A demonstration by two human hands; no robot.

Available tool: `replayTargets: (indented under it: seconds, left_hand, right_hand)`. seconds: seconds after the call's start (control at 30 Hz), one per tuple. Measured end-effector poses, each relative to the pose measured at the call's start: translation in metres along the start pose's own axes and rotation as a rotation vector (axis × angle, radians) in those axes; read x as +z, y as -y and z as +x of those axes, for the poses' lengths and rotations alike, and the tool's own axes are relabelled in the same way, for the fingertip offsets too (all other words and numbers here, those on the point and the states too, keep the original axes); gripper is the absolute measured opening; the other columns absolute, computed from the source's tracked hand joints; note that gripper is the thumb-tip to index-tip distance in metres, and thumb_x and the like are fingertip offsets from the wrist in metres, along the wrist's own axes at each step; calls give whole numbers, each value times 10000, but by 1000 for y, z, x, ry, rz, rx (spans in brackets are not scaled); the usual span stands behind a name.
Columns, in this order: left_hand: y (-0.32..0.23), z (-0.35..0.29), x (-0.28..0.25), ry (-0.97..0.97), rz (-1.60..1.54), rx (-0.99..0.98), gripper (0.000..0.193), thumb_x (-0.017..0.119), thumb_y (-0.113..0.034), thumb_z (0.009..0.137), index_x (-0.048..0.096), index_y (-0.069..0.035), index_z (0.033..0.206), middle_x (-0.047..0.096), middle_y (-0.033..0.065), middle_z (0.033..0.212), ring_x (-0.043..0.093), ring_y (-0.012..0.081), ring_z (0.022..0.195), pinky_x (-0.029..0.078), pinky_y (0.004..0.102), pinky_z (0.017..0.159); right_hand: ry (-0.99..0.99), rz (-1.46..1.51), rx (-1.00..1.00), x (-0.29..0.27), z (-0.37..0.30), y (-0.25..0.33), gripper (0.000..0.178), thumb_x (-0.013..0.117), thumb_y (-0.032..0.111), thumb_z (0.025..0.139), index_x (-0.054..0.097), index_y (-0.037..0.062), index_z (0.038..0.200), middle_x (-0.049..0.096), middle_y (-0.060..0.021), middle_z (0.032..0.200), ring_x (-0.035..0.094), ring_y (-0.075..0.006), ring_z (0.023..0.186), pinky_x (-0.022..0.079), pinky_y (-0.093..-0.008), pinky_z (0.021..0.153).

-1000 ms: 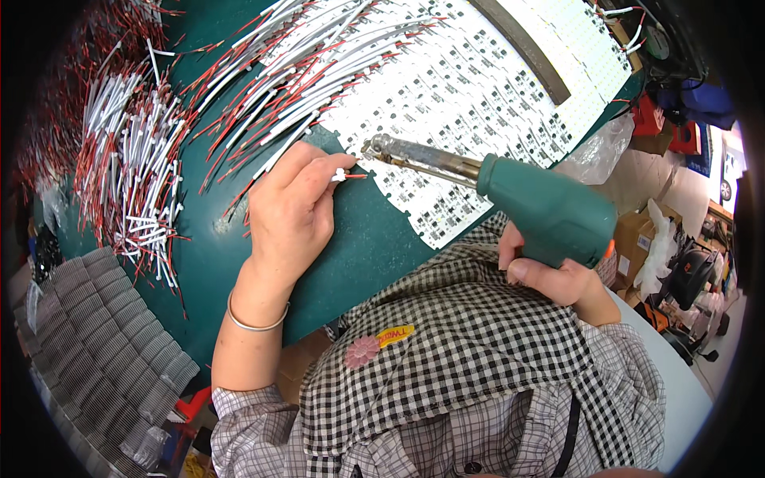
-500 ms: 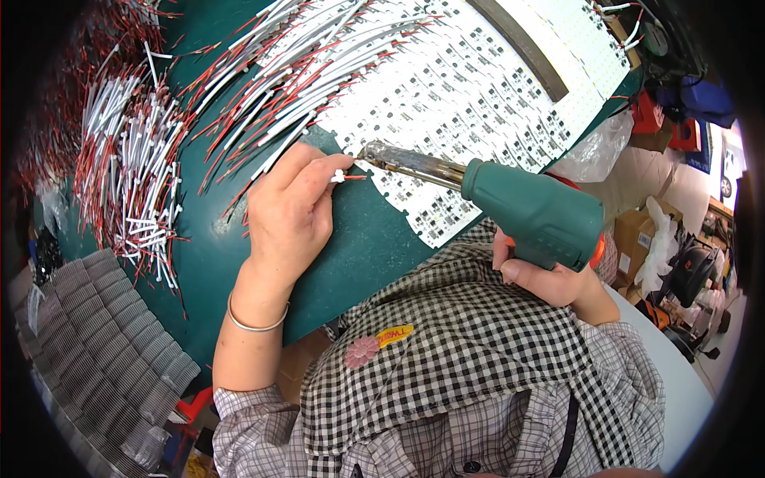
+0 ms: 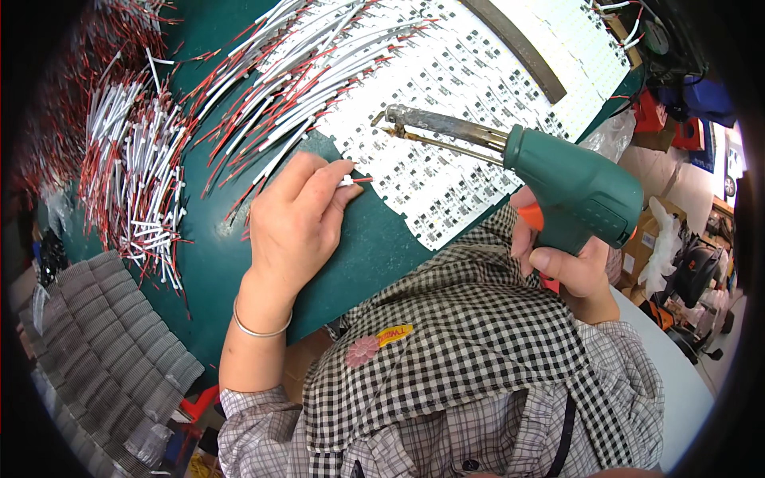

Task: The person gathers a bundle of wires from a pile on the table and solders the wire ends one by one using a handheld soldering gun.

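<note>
My left hand (image 3: 296, 219) pinches a short wire lead (image 3: 360, 181) between thumb and fingers; its white end and red strand stick out to the right. The lead lies beside the near left edge of a sheet of white circuit boards (image 3: 434, 203) dotted with small black parts. My right hand (image 3: 562, 259) grips a green soldering gun (image 3: 574, 179) with an orange trigger. Its dark metal tip points left and hovers over the boards, up and right of the lead, apart from it. From the sheet's left part, several red and white wires (image 3: 279, 103) fan out.
A large heap of red and white wire leads (image 3: 135, 167) covers the left of the green tabletop (image 3: 215, 279). A curved dark bar (image 3: 522, 52) lies across the boards. Stacked grey ribbed pieces (image 3: 103, 342) stand at lower left. A clear plastic bag (image 3: 612, 137) sits by the right edge.
The soldering gun has moved right and its tip has lifted away from the lead and the board edge. My left hand has shifted slightly, still holding the lead.
</note>
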State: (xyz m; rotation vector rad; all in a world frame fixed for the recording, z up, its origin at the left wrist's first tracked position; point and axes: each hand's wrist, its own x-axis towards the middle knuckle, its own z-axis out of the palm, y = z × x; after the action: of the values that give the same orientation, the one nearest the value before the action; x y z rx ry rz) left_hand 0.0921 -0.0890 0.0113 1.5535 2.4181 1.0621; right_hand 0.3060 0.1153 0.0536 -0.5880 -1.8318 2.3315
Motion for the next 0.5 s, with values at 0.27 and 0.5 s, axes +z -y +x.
replayTargets:
  seconds: [0.27, 0.5]
  left_hand:
    - [-11, 11, -14, -109, 278, 178, 258, 726, 51, 700, 673, -30, 940, 615, 89, 794, 577, 181, 599, 455, 279, 526]
    - [-2, 13, -1, -130, 136, 58, 265, 716, 25, 715, 675, -66, 961, 600, 56, 736, 575, 191, 584, 450, 296, 496]
  right_hand:
    - [-38, 52, -106, -3, 3, 1, 504, 643, -32, 736, 512, -76, 1220, 616, -145, 1049, 619, -176, 776, 519, -274, 665]
    - [10, 55, -41, -9, 1, 1, 501, 641, -44, 745, 512, -64, 1228, 620, -138, 1033, 613, -162, 790, 508, -270, 656]
